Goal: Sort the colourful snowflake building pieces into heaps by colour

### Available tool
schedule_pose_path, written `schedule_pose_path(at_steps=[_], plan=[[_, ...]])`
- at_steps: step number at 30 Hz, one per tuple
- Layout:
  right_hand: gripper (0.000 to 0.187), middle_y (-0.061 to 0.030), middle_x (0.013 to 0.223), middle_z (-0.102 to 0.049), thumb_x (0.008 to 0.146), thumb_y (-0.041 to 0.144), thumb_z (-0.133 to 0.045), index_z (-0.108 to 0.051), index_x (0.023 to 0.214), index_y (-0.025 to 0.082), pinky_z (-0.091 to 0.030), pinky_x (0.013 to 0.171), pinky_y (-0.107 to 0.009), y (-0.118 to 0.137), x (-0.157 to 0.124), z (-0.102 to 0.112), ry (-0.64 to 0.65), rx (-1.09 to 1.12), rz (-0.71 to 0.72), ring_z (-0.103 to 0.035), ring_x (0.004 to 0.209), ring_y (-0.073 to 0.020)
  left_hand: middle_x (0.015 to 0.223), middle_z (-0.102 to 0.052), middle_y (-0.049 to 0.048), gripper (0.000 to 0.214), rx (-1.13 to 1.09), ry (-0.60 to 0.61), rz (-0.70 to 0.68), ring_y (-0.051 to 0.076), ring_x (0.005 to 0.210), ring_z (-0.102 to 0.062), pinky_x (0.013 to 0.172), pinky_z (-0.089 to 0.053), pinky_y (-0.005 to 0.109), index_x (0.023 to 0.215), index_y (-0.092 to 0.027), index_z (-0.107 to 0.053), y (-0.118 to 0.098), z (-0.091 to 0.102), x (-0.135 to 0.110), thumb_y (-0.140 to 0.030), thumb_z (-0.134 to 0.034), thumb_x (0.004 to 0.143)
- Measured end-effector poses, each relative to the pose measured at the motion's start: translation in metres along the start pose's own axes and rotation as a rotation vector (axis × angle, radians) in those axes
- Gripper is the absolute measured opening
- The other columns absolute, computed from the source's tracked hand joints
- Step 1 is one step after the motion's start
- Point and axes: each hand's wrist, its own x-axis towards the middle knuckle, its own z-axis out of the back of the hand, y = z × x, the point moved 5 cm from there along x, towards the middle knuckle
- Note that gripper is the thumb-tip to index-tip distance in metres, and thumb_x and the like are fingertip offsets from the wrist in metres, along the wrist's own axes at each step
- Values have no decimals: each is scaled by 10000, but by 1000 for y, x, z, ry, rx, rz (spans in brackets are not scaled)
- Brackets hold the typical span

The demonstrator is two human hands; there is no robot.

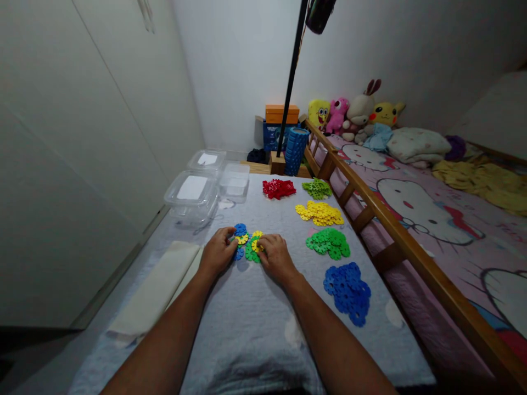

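Both hands work close together at the middle of the cloth-covered table (pixel 247 307). My left hand (pixel 220 249) is closed on the left side of a cluster of blue and yellow snowflake discs (pixel 241 240), its thumb and fingers at the edge. My right hand (pixel 275 253) pinches the right side of a cluster of green and yellow snowflake discs (pixel 252 250). The two clusters sit side by side; whether they are joined I cannot tell. My fingers hide parts of both clusters.
Sorted disc piles lie on the right: red (pixel 279 188), light green (pixel 317 188), yellow (pixel 319 213), green (pixel 328 243), blue (pixel 348 292). Clear plastic boxes (pixel 191 200) stand back left, near a folded cream cloth (pixel 158 288). A wooden bed rail (pixel 395 238) borders the table's right side.
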Motion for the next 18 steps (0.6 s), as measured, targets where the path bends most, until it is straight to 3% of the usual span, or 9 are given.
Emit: schedule_pose_path(at_steps=[5,9,18], plan=[[358,-94,1169,-624,847,170,-618,-632,1204,200,-393,999,-393,-3,-2,0,-34,17,-17,-487,1128,-247,1140,-674,83,404,3,-7,-12,210,909,-649,878,-512,343,1165,-183,-620,0,0,0,-367,-514,822],[405,-111,1178,-608,816,277,-684,-620,1203,176,-391,1005,-407,-8,-2,-1,-49,21,-48,-483,1123,-261,1126,-679,80,410,12,-6,3,214,910,-652,851,-517,340,1174,-183,-618,1,0,0,-361,-511,821],[312,-80,1061,-634,821,278,-673,-641,1114,178,-402,950,-385,-16,0,-7,-49,29,-93,-501,1038,-235,1154,-665,69,390,27,-1,-16,205,928,-641,884,-504,335,1170,-199,-610,6,-3,1,-373,-505,838]])
